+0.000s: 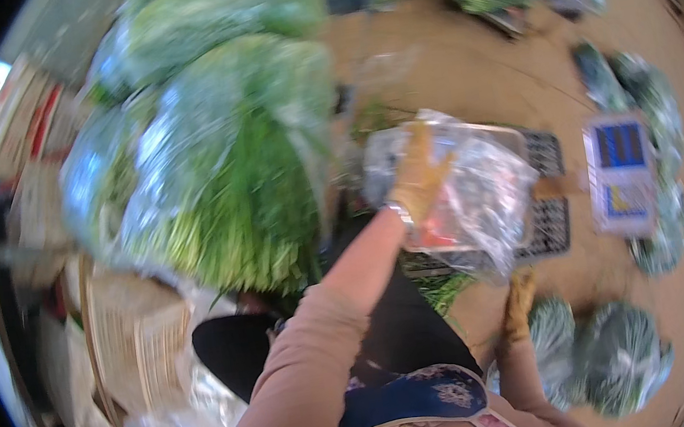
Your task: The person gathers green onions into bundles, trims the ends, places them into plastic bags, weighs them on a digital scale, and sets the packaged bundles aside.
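My left hand [420, 170], in a yellow glove with a bracelet at the wrist, lies on clear plastic bags [487, 193] spread over the pan of a digital scale; whether its fingers grip the film is unclear. Lower right, my right hand [520, 303], also gloved, is beside the hanging edge of the plastic, and blur hides whether it holds any. The scale's display panel [620, 174] stands to the right of the metal pan [514, 143]. At the left, a large clear bag full of long green leafy stalks [244, 214] lies beside my legs.
More bagged greens [221, 7] are piled at the upper left. Filled bags of greens [620, 351] sit at the lower right, others [646, 92] behind the display and at the top right. Loose green scraps [448, 290] lie by the scale. Flattened cardboard [142, 333] is stacked at the left.
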Demonstrator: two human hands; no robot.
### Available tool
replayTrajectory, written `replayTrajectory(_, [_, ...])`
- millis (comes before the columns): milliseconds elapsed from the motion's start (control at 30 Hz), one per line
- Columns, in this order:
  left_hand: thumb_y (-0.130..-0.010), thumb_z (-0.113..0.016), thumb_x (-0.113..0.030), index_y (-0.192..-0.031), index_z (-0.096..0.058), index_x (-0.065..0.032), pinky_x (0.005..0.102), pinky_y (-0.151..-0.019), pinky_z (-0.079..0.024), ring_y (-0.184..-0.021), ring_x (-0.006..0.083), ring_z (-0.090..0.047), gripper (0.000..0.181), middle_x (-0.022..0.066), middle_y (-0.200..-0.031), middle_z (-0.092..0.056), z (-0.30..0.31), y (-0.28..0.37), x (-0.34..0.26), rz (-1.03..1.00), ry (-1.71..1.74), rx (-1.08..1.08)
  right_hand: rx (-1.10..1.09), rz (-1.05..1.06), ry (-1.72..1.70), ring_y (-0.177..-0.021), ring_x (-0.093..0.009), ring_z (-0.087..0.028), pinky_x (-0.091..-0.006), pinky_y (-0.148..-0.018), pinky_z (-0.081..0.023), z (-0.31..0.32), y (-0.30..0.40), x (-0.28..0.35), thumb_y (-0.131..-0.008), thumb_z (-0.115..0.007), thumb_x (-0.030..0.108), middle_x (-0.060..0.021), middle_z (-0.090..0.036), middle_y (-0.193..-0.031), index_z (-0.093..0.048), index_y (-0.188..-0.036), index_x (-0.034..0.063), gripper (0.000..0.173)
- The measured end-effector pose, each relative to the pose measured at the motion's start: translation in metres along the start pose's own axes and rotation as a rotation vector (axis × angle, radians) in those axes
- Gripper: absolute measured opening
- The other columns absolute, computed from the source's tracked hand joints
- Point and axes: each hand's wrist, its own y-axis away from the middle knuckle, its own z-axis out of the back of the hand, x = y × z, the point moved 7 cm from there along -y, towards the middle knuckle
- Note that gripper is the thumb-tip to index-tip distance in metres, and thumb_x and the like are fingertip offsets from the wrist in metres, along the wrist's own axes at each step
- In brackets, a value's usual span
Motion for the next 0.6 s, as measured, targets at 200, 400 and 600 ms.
replayTrajectory(200, [-0.077, -0.064, -0.017, -0.128, -0.038, 0.0038, 0.0402, -0.102, -0.032, -0.123, 0.0389, -0.038, 0.061, 0.0255, -0.131, -0.04, 0.09, 0.037, -0.033, -0.138, -0.121, -0.349, 0.122, 0.344, 0.468, -0.124, -0.03, -0.036, -0.0394, -0.106, -0.025, -0.066, -0.063, 0.195, -0.089, -0.053, 0.022, -0.0197, -0.039, -0.134, -0.036, -0.133, -0.0023, 0.053])
replayTrajectory(400, [-0.074, -0.061, -0.005, -0.103, -0.058, 0.0, 0.0378, -0.091, -0.043, -0.103, 0.0334, -0.055, 0.03, 0.0188, -0.109, -0.059, 0.228, 0.195, 0.037, 0.083, -0.058, -0.72, 0.664, 0.025, -0.329, -0.11, -0.019, -0.051, -0.0306, -0.096, -0.039, -0.202, -0.04, 0.28, -0.091, -0.052, 0.012, -0.0108, -0.054, -0.121, -0.052, -0.12, 0.0019, 0.032])
replayTrajectory(600, [-0.086, -0.05, -0.008, -0.116, -0.053, -0.0001, 0.026, -0.07, -0.047, -0.074, 0.0116, -0.057, 0.031, 0.0088, -0.102, -0.063, 0.222, 0.32, 0.155, 0.641, 0.417, -0.65, 1.223, -0.541, -0.347, -0.109, -0.022, -0.053, -0.0336, -0.091, -0.042, -0.34, 0.081, 0.273, -0.09, -0.054, 0.028, -0.0127, -0.053, -0.123, -0.049, -0.122, -0.0001, 0.043])
